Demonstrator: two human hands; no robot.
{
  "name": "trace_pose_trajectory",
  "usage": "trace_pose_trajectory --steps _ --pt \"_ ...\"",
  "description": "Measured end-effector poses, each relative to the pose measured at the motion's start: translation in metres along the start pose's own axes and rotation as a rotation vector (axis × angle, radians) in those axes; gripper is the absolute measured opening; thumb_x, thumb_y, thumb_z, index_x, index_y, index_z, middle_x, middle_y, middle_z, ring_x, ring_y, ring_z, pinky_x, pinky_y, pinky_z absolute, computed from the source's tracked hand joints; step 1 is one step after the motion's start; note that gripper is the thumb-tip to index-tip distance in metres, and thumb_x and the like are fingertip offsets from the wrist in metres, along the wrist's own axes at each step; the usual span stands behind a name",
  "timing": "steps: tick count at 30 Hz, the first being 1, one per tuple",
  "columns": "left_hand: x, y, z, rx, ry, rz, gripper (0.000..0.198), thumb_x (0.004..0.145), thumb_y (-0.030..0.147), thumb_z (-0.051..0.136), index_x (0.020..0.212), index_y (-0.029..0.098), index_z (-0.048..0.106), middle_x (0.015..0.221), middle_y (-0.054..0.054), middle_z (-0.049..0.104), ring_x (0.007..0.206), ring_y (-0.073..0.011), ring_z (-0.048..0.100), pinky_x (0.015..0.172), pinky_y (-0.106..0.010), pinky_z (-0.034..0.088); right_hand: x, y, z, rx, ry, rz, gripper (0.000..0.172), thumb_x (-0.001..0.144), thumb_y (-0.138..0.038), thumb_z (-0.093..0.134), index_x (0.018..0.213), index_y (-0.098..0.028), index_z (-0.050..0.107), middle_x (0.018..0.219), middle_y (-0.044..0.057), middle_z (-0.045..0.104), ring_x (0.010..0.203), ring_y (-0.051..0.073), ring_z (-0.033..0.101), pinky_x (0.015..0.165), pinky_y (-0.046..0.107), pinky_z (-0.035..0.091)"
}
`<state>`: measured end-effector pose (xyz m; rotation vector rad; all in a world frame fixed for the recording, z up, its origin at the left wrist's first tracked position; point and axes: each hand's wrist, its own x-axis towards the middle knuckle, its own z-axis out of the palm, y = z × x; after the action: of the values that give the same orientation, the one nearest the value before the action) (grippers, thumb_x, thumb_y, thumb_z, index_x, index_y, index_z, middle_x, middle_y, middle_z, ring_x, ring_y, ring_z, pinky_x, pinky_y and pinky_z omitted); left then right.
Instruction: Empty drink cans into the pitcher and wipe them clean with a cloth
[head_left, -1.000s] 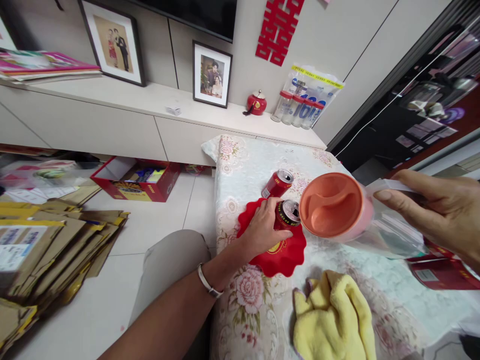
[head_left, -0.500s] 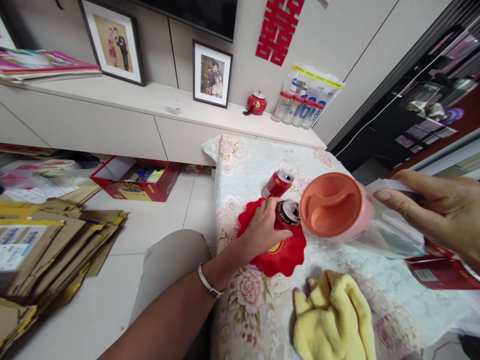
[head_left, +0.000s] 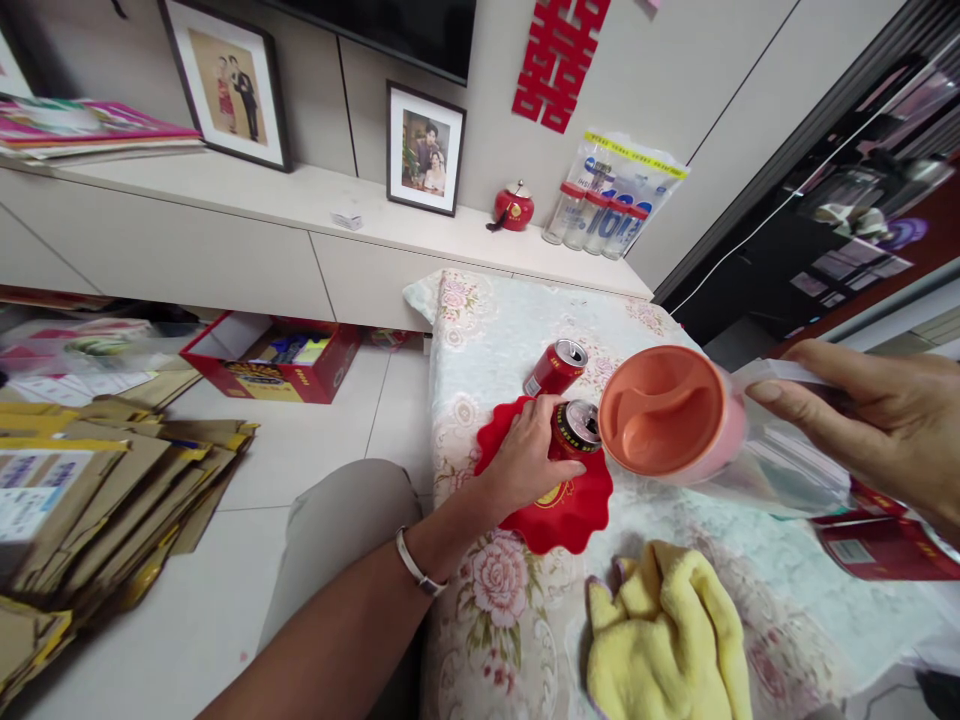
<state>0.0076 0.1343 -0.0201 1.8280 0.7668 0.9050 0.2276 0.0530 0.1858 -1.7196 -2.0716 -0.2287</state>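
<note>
My left hand (head_left: 525, 455) is wrapped round an opened drink can (head_left: 579, 425) with a silver top and a dark patterned band. That can is over a red scalloped dish (head_left: 574, 525). In my right hand (head_left: 877, 410) is the handle of a clear pitcher (head_left: 799, 480) with an orange lid (head_left: 664, 420). The pitcher is tipped on its side, its lid facing the can and close to its top. Whether liquid is flowing cannot be made out. A second opened red can (head_left: 555, 368) stands just behind the dish.
A crumpled yellow cloth (head_left: 667, 640) lies near me on the flowered tablecloth (head_left: 495, 590). Red packaging (head_left: 885, 545) sits under the pitcher's far end at right. Flattened cardboard (head_left: 112, 500) and a red box (head_left: 300, 375) are on the floor. Lidded jars (head_left: 592, 220) stand on the cabinet.
</note>
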Motion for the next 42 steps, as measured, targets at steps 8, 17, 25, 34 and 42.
trace_pose_trajectory --steps 8,17,25,34,42 --pt "0.0 0.0013 -0.0007 0.016 -0.005 -0.017 0.067 0.073 0.017 0.079 0.128 0.022 0.042 0.134 -0.014 0.056 0.133 -0.0347 0.054 0.115 -0.054 0.044 -0.0003 0.0006 -0.0008 0.004 0.007 0.0 0.043 0.086 -0.066 0.063 0.071 -0.026 0.068 0.046 0.001 0.04 0.035 0.012 0.035 0.034 0.029 0.024" --pt "0.0003 0.0014 0.0001 0.024 0.004 -0.011 0.067 0.072 0.016 0.078 0.128 0.022 0.042 0.133 -0.014 0.056 0.133 -0.0354 0.054 0.116 -0.054 0.044 -0.002 0.0006 0.0002 0.022 0.001 -0.012 0.036 0.087 -0.061 0.063 0.073 -0.028 0.067 0.043 -0.001 0.036 0.03 0.011 0.032 0.03 0.028 0.021" --pt "0.0003 0.0 0.0005 0.008 0.002 -0.003 0.067 0.072 0.016 0.078 0.128 0.021 0.043 0.134 -0.015 0.056 0.132 -0.0349 0.054 0.115 -0.055 0.044 -0.0026 0.0023 -0.001 0.02 0.0 -0.008 0.041 0.087 -0.064 0.063 0.072 -0.026 0.067 0.043 -0.001 0.037 0.031 0.01 0.033 0.03 0.028 0.022" --pt "0.0 -0.0009 0.0009 0.017 0.0 -0.003 0.067 0.072 0.017 0.078 0.129 0.02 0.043 0.133 -0.015 0.056 0.132 -0.0354 0.054 0.115 -0.055 0.044 -0.0028 0.0047 -0.0004 -0.02 0.0 -0.021 0.044 0.087 -0.066 0.061 0.069 -0.026 0.063 0.045 0.0 0.038 0.035 0.011 0.033 0.033 0.029 0.024" --pt "0.0004 -0.0015 0.0018 0.006 0.002 0.0 0.066 0.072 0.016 0.077 0.128 0.021 0.043 0.132 -0.015 0.056 0.131 -0.0349 0.054 0.114 -0.054 0.044 -0.0006 0.0034 -0.0016 -0.016 -0.003 -0.013 0.043 0.086 -0.066 0.062 0.071 -0.026 0.065 0.045 0.001 0.037 0.035 0.012 0.033 0.034 0.03 0.023"
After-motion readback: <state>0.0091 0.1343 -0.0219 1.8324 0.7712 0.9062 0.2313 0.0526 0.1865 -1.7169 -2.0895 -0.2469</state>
